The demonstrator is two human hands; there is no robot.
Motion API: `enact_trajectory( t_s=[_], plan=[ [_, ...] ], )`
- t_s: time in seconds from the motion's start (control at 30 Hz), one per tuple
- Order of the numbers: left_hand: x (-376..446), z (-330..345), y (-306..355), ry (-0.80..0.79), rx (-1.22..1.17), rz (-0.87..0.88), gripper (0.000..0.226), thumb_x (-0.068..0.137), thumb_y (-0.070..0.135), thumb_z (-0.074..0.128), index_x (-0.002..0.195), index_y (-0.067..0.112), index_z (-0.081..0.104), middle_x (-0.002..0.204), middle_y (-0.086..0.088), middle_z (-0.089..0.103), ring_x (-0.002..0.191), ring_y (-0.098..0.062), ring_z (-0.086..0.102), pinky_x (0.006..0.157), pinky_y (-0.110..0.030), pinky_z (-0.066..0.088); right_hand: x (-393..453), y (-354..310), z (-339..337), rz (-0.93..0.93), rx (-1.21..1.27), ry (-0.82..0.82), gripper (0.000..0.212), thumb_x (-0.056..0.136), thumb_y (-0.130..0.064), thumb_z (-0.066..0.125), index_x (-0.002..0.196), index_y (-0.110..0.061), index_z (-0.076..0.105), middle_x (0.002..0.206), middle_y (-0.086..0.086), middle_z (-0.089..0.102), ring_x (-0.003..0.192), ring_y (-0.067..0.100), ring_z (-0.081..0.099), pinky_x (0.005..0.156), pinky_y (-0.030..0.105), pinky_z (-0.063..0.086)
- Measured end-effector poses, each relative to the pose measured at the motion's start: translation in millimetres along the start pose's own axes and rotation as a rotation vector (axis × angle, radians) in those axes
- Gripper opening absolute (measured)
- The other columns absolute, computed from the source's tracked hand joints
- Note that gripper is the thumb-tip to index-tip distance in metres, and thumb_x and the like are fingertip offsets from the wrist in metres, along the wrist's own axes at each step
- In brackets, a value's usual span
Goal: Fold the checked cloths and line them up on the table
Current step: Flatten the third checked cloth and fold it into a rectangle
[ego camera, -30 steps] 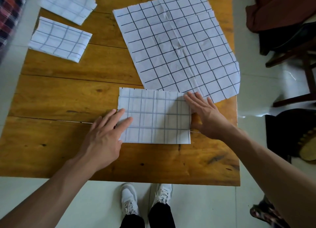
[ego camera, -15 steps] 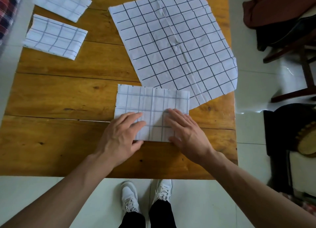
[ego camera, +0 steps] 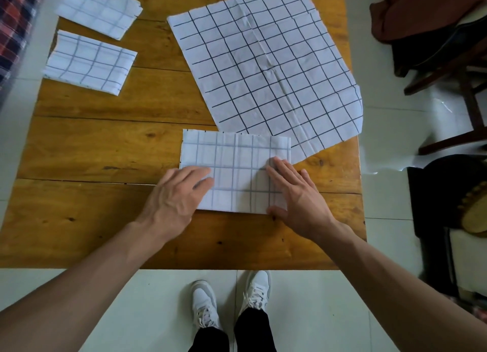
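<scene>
Both the left hand point(ego camera: 179, 196) and right hand point(ego camera: 297, 198) lie flat, fingers straight, pressing the folded cloth point(ego camera: 237, 167) near the table's point(ego camera: 92, 154) front edge, just beside the spread cloth point(ego camera: 263, 67).

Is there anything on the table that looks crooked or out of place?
Yes. The unfolded cloth lies askew to the table, its right corner hanging over the edge. One folded cloth also overhangs the left edge.
</scene>
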State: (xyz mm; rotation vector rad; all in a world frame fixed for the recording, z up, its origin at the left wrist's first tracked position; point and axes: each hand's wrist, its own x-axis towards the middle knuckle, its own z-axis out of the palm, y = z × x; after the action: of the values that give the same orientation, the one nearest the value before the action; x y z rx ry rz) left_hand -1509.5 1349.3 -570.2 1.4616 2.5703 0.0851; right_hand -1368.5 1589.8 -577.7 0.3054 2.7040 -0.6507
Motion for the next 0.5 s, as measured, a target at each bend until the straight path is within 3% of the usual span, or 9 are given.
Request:
enact_trajectory(
  t_s=[0.17,0.23,0.33,0.5],
  plan=[
    [-9.5,-5.6,-14.9,0.139,-0.065,-0.072,0.028,0.067,-0.002,0.067,0.09,0.014,0.064,0.09,-0.003,0.063,0.085,-0.026,0.057,0.08,-0.038,0.04,0.0,-6.8,0.1,-0.02,0.015,0.071,0.082,0.088,-0.039,0.068,0.154,-0.021,0.023,0.164,0.003,0.012,0.151,0.019,0.003,0.123,0.046,0.009],
    [-16.4,-11.5,-9.5,0.194,-0.055,-0.063,0.016,0.076,0.007,0.059,0.089,0.014,0.064,0.084,-0.002,0.061,0.079,-0.025,0.055,0.077,-0.038,0.039,-3.6,-14.7,0.2,-0.074,0.027,0.151,0.072,0.089,-0.046,0.064,0.149,-0.019,0.035,0.161,0.007,0.024,0.15,0.022,0.013,0.122,0.046,0.015],
    [-31.9,-21.4,0.0,0.277,0.039,-0.103,0.012,0.077,0.01,0.056,0.086,0.013,0.064,0.078,-0.003,0.06,0.074,-0.027,0.053,0.073,-0.041,0.04,-12.0,-34.1,1.5,-0.176,0.004,0.185,0.071,0.087,-0.053,0.062,0.146,-0.021,0.04,0.158,0.007,0.03,0.149,0.022,0.019,0.121,0.044,0.019],
    [-56.5,-33.3,24.6,0.318,0.023,-0.129,0.005,0.074,0.012,0.063,0.079,0.015,0.063,0.07,-0.002,0.057,0.07,-0.028,0.054,0.07,-0.041,0.039,-22.5,-75.4,7.4,-0.281,-0.005,0.243,0.066,0.077,-0.044,0.076,0.135,-0.021,0.054,0.142,0.005,0.051,0.135,0.025,0.041,0.108,0.039,0.034]
  ],
)
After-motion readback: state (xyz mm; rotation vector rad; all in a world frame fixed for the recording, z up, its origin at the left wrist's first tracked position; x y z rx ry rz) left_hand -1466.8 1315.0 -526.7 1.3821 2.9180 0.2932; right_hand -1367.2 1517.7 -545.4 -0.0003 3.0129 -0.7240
